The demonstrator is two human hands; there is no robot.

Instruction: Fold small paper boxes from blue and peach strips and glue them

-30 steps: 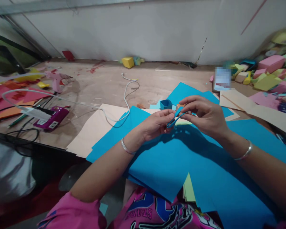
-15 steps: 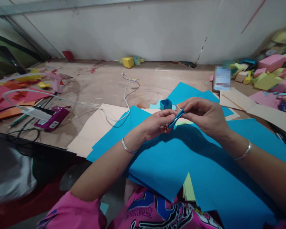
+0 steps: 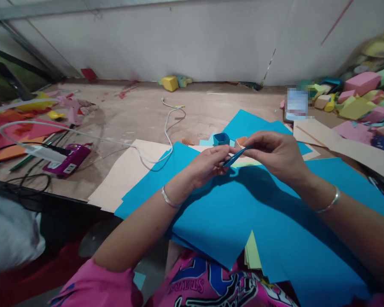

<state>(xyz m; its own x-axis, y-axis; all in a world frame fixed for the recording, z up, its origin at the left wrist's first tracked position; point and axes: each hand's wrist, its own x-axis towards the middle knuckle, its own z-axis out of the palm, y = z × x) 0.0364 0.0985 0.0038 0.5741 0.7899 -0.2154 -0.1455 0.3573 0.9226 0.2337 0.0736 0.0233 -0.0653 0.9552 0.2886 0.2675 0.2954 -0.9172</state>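
Between my two hands is a narrow folded blue paper strip [image 3: 236, 157], slanting up to the right. My left hand [image 3: 209, 165] pinches its lower left end, and the fingers of my right hand [image 3: 273, 154] are closed on its upper right end. Just behind the hands stand a small open blue paper box [image 3: 221, 139] and an orange paper piece [image 3: 241, 142], partly hidden by my right hand. Large blue paper sheets [image 3: 217, 221] lie beneath both hands, over peach paper [image 3: 115, 179].
A purple power block [image 3: 71, 160] with cables and a pink glue gun [image 3: 71, 110] are at left. Folded paper pieces [image 3: 361, 83] pile up at right beside a blurred phone [image 3: 296, 104]. A yellow block [image 3: 170, 83] sits by the wall.
The blue strip has tilted slightly flatter between my hands. My right hand has shifted a little, and more of the orange piece shows. The whole view has moved slightly.
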